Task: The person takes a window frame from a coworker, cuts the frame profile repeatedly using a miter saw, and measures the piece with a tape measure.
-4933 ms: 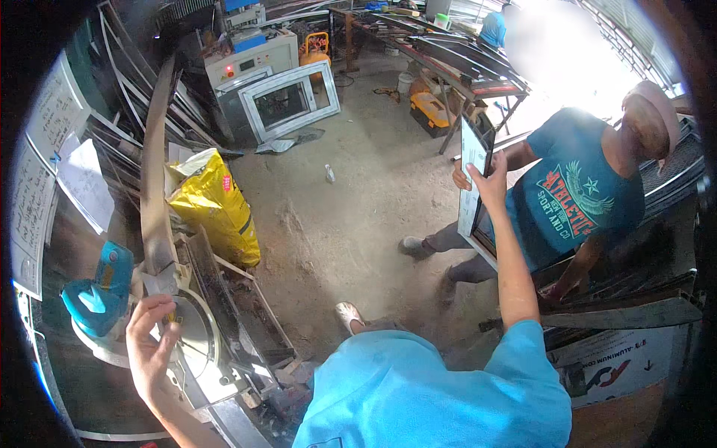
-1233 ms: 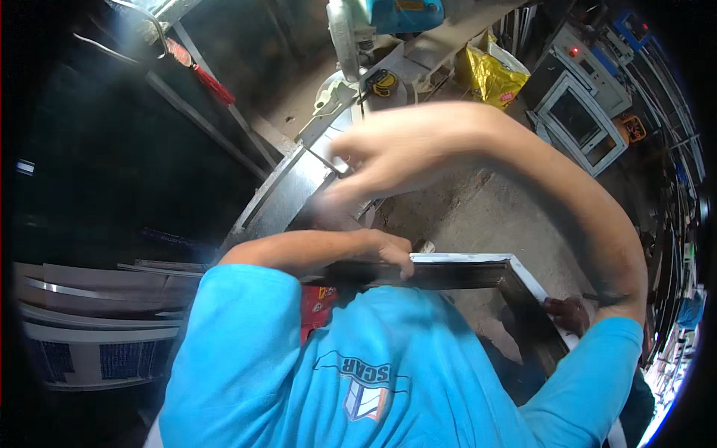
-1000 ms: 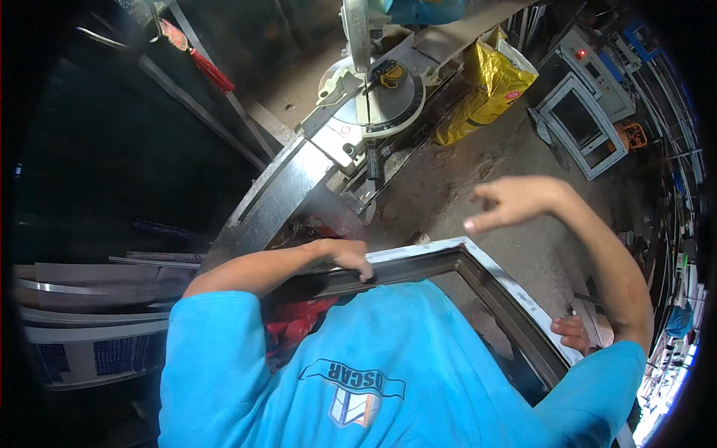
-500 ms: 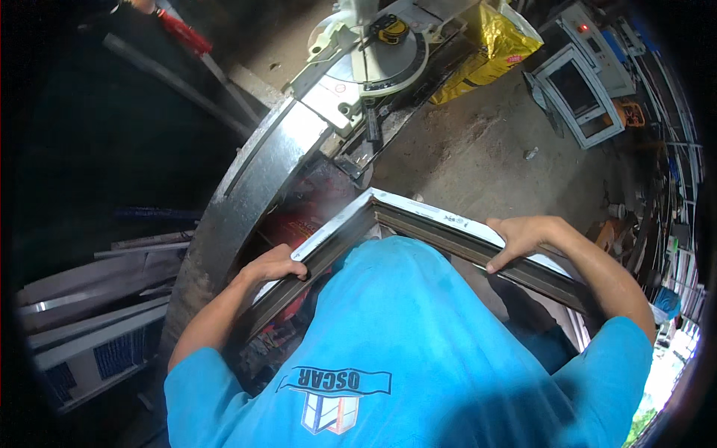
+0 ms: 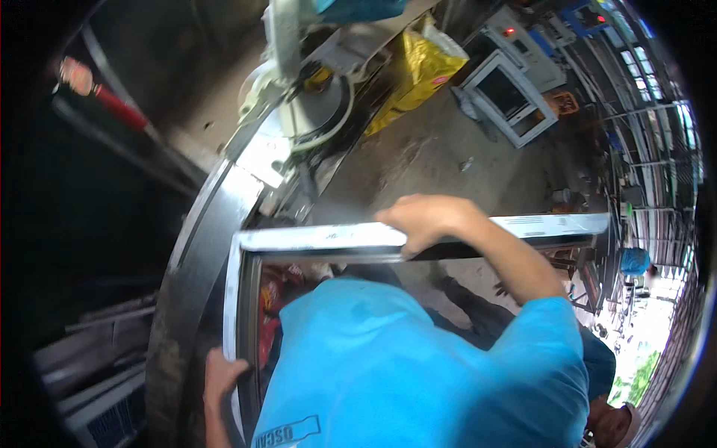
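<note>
Currently your right hand (image 5: 437,220) pinches the upper rail (image 5: 549,225) of one frame (image 5: 317,237), mid-picture; left hand (image 5: 220,377) hooks a thumb (image 5: 237,367) over its left rail (image 5: 231,299), fingers hidden, near the bench (image 5: 198,261) edge. Open floor (image 5: 418,168) lies upper centre, near one yellow bag (image 5: 418,67) and one window (image 5: 504,97).

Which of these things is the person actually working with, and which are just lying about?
In use:
- large angular frame, white outer faces, dark inner sides
- left hand, gripping its left side
- right hand, gripping its far side

Seemingly just around, untouched:
- shiny yellow sack
- white-framed rectangular window
- saw with round grey metal base
</note>
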A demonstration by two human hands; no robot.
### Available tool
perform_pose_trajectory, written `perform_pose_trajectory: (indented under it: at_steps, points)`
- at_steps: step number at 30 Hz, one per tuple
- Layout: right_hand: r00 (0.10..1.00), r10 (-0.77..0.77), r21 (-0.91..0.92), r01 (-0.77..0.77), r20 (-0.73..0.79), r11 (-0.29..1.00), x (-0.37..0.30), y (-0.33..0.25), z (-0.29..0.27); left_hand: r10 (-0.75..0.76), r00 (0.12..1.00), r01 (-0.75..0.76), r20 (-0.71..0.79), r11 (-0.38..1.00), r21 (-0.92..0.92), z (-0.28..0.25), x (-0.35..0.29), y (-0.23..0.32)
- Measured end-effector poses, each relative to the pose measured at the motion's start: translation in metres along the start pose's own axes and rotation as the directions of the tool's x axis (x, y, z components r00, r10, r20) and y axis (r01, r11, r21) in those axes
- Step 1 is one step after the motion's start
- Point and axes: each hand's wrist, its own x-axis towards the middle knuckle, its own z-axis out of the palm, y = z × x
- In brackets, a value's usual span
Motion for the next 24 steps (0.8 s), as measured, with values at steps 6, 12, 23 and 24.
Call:
perform_pose_trajectory:
  at_steps: [6, 12, 23, 24]
  points:
    - [0.998, -0.047, -0.059, 0.049, 0.04, 0.997, 0.047, -0.009, -0.001, -0.19, 0.979, 0.177, -0.068, 0.971, -0.159, 0.024, -0.031, -0.017]
    - [0.98, -0.185, -0.14, 0.194, 0.073, 0.971, 0.076, -0.023, -0.021, -0.028, 0.988, 0.01, -0.152, 0.993, -0.119, 0.063, -0.077, -0.078]
    - [0.891, -0.445, -0.216, 0.452, 0.084, 0.865, 0.129, -0.04, -0.04, -0.524, 0.783, 0.45, -0.335, 0.849, -0.277, 0.125, -0.119, -0.09]
    - [0.877, -0.469, -0.211, 0.479, 0.101, 0.852, 0.134, -0.044, -0.038, -0.543, 0.767, 0.467, -0.342, 0.838, -0.281, 0.131, -0.125, -0.095]
